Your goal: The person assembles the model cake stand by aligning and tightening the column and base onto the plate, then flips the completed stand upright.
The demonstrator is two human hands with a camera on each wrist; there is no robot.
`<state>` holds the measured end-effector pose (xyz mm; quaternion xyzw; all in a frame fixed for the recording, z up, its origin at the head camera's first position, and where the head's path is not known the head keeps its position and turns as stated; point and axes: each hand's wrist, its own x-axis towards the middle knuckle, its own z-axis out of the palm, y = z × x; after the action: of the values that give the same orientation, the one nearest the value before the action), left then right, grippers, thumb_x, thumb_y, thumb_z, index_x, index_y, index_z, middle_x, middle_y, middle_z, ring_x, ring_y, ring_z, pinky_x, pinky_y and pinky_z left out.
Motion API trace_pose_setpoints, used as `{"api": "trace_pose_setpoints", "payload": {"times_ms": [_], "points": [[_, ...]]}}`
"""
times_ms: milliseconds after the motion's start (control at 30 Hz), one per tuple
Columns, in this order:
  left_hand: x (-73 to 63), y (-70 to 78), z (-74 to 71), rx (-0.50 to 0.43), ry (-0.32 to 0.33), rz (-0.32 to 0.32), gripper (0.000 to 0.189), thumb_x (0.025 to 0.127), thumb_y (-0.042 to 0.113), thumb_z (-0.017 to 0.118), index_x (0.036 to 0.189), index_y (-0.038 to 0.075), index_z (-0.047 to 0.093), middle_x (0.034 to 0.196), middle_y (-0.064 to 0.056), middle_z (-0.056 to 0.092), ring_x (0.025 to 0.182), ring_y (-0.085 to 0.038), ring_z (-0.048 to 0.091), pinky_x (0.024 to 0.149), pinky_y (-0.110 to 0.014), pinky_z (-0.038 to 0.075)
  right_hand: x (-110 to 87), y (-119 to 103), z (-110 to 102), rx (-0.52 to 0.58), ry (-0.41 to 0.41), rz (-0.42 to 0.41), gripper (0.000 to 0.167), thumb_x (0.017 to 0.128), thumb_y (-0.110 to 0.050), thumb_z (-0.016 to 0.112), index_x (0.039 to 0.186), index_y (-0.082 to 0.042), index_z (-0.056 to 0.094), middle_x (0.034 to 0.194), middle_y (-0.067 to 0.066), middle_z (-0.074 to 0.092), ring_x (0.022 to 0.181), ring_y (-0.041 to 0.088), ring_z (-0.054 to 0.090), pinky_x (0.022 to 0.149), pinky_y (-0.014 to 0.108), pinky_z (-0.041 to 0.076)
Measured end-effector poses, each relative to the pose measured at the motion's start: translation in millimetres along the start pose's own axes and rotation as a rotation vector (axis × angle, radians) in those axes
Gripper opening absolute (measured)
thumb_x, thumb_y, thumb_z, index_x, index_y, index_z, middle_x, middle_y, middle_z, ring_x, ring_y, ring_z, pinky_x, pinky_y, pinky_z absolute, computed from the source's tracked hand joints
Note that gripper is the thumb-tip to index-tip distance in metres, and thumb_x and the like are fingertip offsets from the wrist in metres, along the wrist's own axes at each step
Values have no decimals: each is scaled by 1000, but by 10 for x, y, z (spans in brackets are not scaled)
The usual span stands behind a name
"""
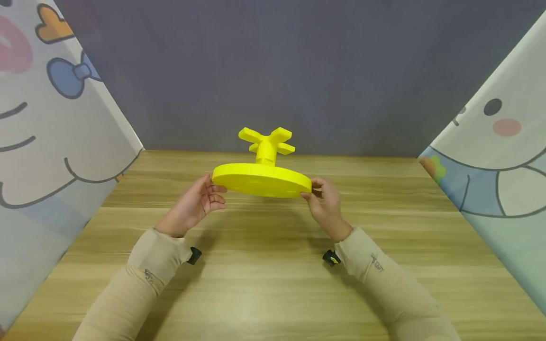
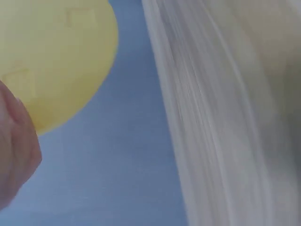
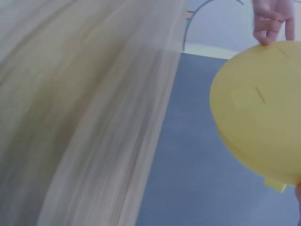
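A bright yellow round disc (image 1: 264, 182) is held up over the table, tilted so its underside shows. From its top rises a short post (image 1: 266, 152) that ends in a cross of flat arms. My left hand (image 1: 198, 201) holds the disc's left rim, with the lower fingers spread below the edge. At the opposite rim, my right hand (image 1: 326, 203) pinches the edge between thumb and fingers. Shallow square recesses mark the disc's underside (image 2: 61, 56) in the left wrist view. The right wrist view shows the left hand's fingers (image 3: 267, 33) at the far rim.
A wood-grain table (image 1: 264, 284) lies beneath both forearms. Behind it stands a dark grey panel (image 1: 273, 71). Cartoon-printed white panels flank it, one on the left (image 1: 51, 156) and one on the right (image 1: 490, 156).
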<state>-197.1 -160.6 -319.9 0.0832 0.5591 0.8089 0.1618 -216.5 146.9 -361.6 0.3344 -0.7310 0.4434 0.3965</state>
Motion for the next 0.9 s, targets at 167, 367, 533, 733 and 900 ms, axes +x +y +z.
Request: {"api": "trace_pose_setpoints", "payload": {"times_ms": [167,367,533,733,900], "points": [[37,-86,60,420,126,111,43,105,27,38,131,-5,46,121,-11,54,102,-14,54,94,-28,46,2,-36,-77,143,23,201,46,83,-22,64,100,19,51,89,29,56,87,6,55,71,11,49],[107,-141,59,530,170,313,63,95,4,57,150,3,26,121,-5,59,108,-12,57,89,-22,49,56,-77,-159,248,10,361,47,85,-17,67,105,21,49,89,13,57,82,2,54,69,13,48],[129,-159,35,418,125,458,85,88,-7,63,153,5,10,102,16,65,95,-3,61,82,-18,51,95,-147,-169,287,1,512,30,82,15,64,106,21,47,88,-3,53,80,5,51,75,16,45],[146,-231,-29,413,72,623,71,88,-6,63,148,-7,24,100,12,66,87,-4,64,78,-17,52,108,-171,-169,328,4,529,34,85,6,66,107,22,47,88,-4,54,80,6,52,74,16,45],[184,-290,-40,438,-6,758,62,92,4,61,142,-12,29,104,10,63,85,-3,63,74,-16,52,120,-136,-171,345,-8,439,63,82,-30,70,107,23,47,88,-4,54,80,5,53,68,13,47]]}}
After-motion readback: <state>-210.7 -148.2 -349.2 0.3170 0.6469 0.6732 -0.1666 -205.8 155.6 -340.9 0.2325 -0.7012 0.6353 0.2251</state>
